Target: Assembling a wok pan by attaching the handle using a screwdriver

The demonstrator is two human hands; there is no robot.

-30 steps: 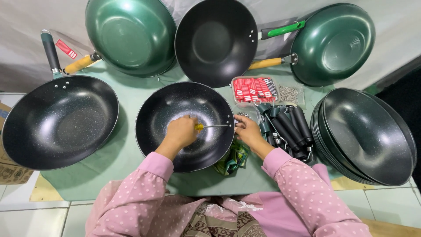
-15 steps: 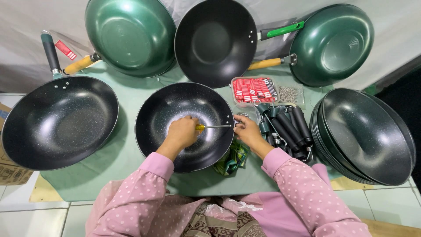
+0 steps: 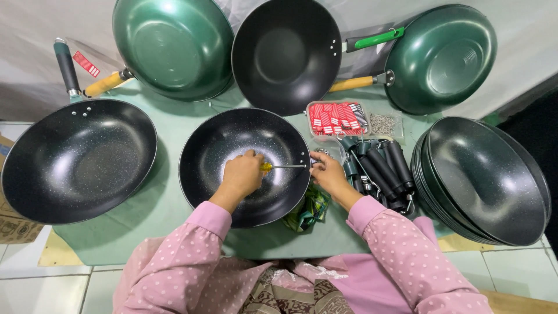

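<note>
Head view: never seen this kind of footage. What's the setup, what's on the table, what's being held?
There is no machine here: one camera worn on a person's head looks down at their two bare hands. The left hand grips a yellow-handled screwdriver inside a handle-less black speckled wok on a green table; the tip points at the wok's right rim. The right hand is at that rim from outside; what it pinches is too small to tell. Around them: finished black and green woks with handles, a stack of bare black woks, a pile of black handles, a tray of red tags and a box of small screws.
</note>
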